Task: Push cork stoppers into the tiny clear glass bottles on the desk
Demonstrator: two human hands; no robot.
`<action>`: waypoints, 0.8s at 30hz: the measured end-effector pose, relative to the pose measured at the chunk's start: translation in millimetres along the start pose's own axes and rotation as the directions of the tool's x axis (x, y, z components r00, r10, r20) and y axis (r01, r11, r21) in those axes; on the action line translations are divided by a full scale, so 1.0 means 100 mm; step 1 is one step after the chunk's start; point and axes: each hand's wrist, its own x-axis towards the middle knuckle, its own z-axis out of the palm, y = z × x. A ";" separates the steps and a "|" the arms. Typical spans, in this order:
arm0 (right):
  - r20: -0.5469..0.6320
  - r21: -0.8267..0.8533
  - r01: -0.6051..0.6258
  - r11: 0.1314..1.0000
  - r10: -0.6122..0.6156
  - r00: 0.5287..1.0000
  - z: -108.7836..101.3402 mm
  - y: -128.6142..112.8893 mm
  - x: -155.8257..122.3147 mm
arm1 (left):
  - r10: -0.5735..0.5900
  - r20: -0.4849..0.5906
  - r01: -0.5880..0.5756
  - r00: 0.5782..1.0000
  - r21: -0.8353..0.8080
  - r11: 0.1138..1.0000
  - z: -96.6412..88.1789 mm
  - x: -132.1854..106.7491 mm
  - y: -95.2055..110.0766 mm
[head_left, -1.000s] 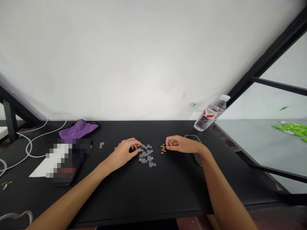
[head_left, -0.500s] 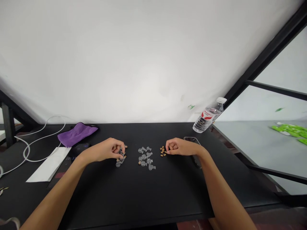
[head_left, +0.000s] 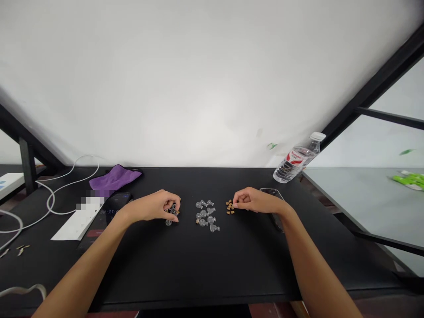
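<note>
Small clear glass bottles (head_left: 211, 219), some round and some flask-shaped, lie in a loose group mid-table. One light-brown piece lies at that group's left edge. My left hand (head_left: 162, 206) arches over a second pile of little bottles (head_left: 168, 222) with brown stoppers among them; thumb and forefinger are apart, and the palm hides part of the pile. To the right, small cork stoppers (head_left: 228, 207) are clustered. At their right edge my right hand (head_left: 250, 200) has its thumb and forefinger pinched together, and what lies between the tips is too small to make out.
A phone (head_left: 276, 216) lies partly under my right wrist. Behind it a water bottle (head_left: 294, 163) leans against the frame. On the left are a purple cloth (head_left: 115, 177), white paper (head_left: 74, 223), a dark device with a timer display (head_left: 111, 211) and a white cable (head_left: 53, 198).
The view has shifted slightly, so the table things appear farther right. My left thumb and forefinger have spread farther apart over the pile. My right hand stays pinched beside the corks.
</note>
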 end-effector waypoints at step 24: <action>-0.230 -0.001 0.364 0.931 -0.354 0.906 0.78 -0.62 0.17 | 0.406 -0.451 -0.436 0.795 0.040 0.899 0.59 0.18 0.34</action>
